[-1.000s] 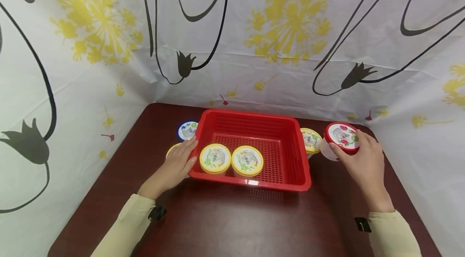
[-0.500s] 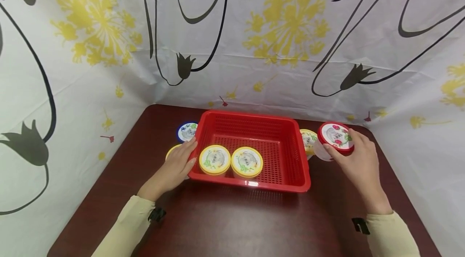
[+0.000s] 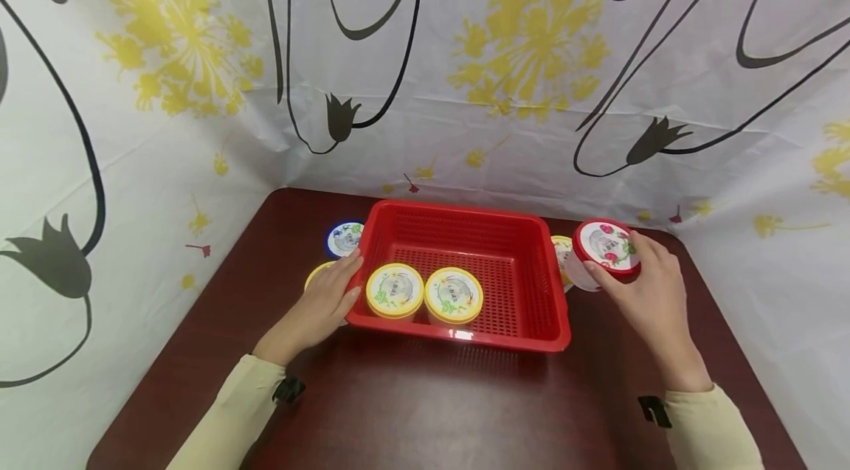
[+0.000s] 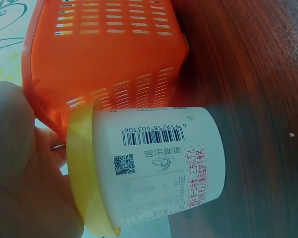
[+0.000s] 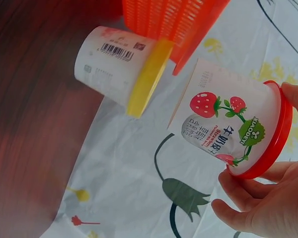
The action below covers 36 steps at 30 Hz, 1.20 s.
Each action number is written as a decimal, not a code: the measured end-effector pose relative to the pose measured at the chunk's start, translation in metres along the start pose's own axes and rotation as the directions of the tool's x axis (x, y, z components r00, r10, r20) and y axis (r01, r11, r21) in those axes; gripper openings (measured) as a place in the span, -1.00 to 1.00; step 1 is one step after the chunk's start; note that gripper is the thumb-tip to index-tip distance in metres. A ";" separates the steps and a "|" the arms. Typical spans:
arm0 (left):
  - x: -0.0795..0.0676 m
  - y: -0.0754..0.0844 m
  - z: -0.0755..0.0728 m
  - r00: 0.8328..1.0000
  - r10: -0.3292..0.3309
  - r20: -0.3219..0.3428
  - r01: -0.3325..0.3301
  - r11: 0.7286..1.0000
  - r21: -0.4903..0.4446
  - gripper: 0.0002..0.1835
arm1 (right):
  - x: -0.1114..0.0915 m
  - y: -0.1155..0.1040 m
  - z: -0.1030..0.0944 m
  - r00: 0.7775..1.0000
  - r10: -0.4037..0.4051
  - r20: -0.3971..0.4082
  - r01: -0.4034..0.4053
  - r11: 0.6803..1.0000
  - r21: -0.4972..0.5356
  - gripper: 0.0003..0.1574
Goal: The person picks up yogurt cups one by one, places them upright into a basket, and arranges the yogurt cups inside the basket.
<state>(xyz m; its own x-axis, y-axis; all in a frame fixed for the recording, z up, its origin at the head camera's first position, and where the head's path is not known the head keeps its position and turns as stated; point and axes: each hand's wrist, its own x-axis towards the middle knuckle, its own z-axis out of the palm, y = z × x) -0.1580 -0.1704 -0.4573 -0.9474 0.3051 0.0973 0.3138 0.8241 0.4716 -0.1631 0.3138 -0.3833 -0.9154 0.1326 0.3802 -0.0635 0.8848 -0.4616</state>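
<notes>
My right hand [image 3: 651, 293] grips a strawberry-printed tub [image 5: 218, 114] by its red lid [image 3: 606, 247], held up just right of the basket. The right wrist view shows thumb and fingers around the lid's edge and the tub tilted. My left hand [image 3: 319, 304] rests with fairly straight fingers on the left rim of the red basket [image 3: 458, 341]. Under that hand stands a white tub with a yellow lid [image 4: 159, 163], mostly hidden in the head view. Two yellow-lidded tubs [image 3: 395, 291] stand inside the basket at its front left.
A blue-lidded tub [image 3: 344, 239] stands behind my left hand, beside the basket. To the basket's right, another yellow-lidded tub [image 5: 121, 69] is partly covered by the held one in the head view. The dark table [image 3: 425, 411] meets patterned cloth [image 3: 425, 86] at the back and sides.
My right hand has carried the red-lidded tub leftward, closer to the basket, and it now covers more of the yellow-lidded tub there. My left hand has stayed put.
</notes>
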 end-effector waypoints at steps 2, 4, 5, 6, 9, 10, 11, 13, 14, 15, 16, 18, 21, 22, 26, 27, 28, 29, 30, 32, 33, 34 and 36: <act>0.000 0.000 0.000 1.000 -0.006 0.002 0.006 1.000 0.001 -0.20 | 0.000 -0.004 -0.001 1.000 -0.008 0.002 0.008 1.000 0.001 0.12; 0.000 0.000 0.000 1.000 -0.006 0.002 0.006 1.000 0.002 -0.20 | -0.001 -0.009 -0.001 1.000 -0.022 0.004 0.022 1.000 0.003 0.13; 0.000 0.000 0.000 1.000 -0.007 0.001 0.007 1.000 0.004 -0.20 | -0.002 -0.011 -0.001 1.000 -0.028 0.004 0.028 1.000 0.005 0.13; 0.000 0.000 0.000 1.000 -0.005 -0.002 0.005 1.000 0.003 -0.20 | -0.002 -0.013 -0.001 0.999 -0.037 0.002 0.037 0.999 0.007 0.13; 0.001 0.000 0.000 1.000 -0.001 -0.007 0.001 1.000 0.003 -0.20 | -0.003 -0.020 0.001 0.998 -0.065 -0.007 0.065 0.998 0.015 0.11; 0.001 0.000 0.000 1.000 -0.002 -0.007 0.002 1.000 0.002 -0.20 | -0.003 -0.022 0.001 0.997 -0.074 -0.011 0.074 0.997 0.018 0.11; 0.001 0.000 0.000 1.000 -0.006 -0.005 0.006 1.000 0.001 -0.20 | -0.003 -0.024 0.002 0.996 -0.084 -0.016 0.084 0.996 0.021 0.10; 0.001 0.000 0.000 1.000 -0.012 0.000 0.012 1.000 0.001 -0.20 | -0.003 -0.026 0.004 0.995 -0.096 -0.021 0.096 0.995 0.024 0.08; 0.001 0.000 0.000 1.000 -0.013 0.003 0.013 1.000 0.002 -0.20 | -0.003 -0.027 0.004 0.995 -0.099 -0.021 0.099 0.995 0.025 0.07; 0.001 0.000 0.000 1.000 -0.015 0.006 0.015 1.000 0.003 -0.20 | -0.003 -0.028 0.005 0.995 -0.100 -0.020 0.100 0.995 0.027 0.07; 0.001 -0.001 0.000 1.000 -0.020 0.010 0.020 1.000 0.002 -0.21 | -0.003 -0.028 0.006 0.995 -0.098 -0.016 0.099 0.995 0.028 0.08; 0.001 -0.001 0.000 1.000 -0.018 0.012 0.018 1.000 0.005 -0.20 | -0.003 -0.029 0.007 0.995 -0.096 -0.006 0.096 0.995 0.032 0.09; 0.001 -0.001 0.000 1.000 -0.012 0.010 0.012 1.000 0.007 -0.20 | -0.003 -0.030 0.009 0.995 -0.097 0.010 0.097 0.994 0.041 0.11; 0.001 -0.001 0.000 1.000 -0.011 0.009 0.011 1.000 0.007 -0.20 | -0.003 -0.031 0.009 0.995 -0.099 0.013 0.099 0.994 0.044 0.11; 0.001 0.000 -0.001 1.000 -0.008 0.008 0.008 1.000 0.009 -0.21 | -0.004 -0.035 0.011 0.993 -0.115 0.017 0.114 0.992 0.058 0.10; 0.001 0.000 -0.002 1.000 -0.008 0.008 0.008 1.000 0.009 -0.21 | -0.004 -0.036 0.012 0.993 -0.119 0.017 0.118 0.991 0.061 0.10; 0.001 0.000 -0.002 1.000 -0.009 0.008 0.009 1.000 0.008 -0.21 | -0.005 -0.037 0.013 0.992 -0.125 0.019 0.124 0.990 0.064 0.10; 0.001 0.000 -0.002 1.000 -0.009 0.008 0.009 1.000 0.007 -0.22 | -0.005 -0.038 0.014 0.991 -0.132 0.022 0.130 0.989 0.066 0.10; 0.001 0.000 -0.002 1.000 -0.008 0.007 0.008 1.000 0.007 -0.21 | -0.006 -0.040 0.015 0.990 -0.141 0.025 0.139 0.988 0.070 0.10; 0.001 -0.001 -0.002 1.000 -0.009 0.006 0.008 1.000 0.007 -0.21 | -0.008 -0.043 0.017 0.987 -0.158 0.034 0.155 0.985 0.078 0.10; 0.001 -0.001 -0.001 1.000 -0.009 0.006 0.009 1.000 0.008 -0.21 | -0.009 -0.045 0.018 0.985 -0.169 0.041 0.165 0.983 0.083 0.11; 0.001 -0.001 -0.001 1.000 -0.009 0.006 0.009 1.000 0.009 -0.21 | -0.010 -0.046 0.019 0.983 -0.179 0.050 0.174 0.981 0.087 0.11; 0.001 -0.001 -0.001 1.000 -0.008 0.005 0.008 1.000 0.011 -0.21 | -0.012 -0.050 0.020 0.978 -0.195 0.069 0.189 0.978 0.090 0.13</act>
<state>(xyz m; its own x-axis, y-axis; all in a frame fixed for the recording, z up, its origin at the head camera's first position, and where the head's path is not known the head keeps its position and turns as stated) -0.1595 -0.1713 -0.4571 -0.9497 0.3003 0.0893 0.3066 0.8319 0.4625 -0.1569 0.2595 -0.3809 -0.9105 -0.0738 0.4069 -0.2707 0.8502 -0.4516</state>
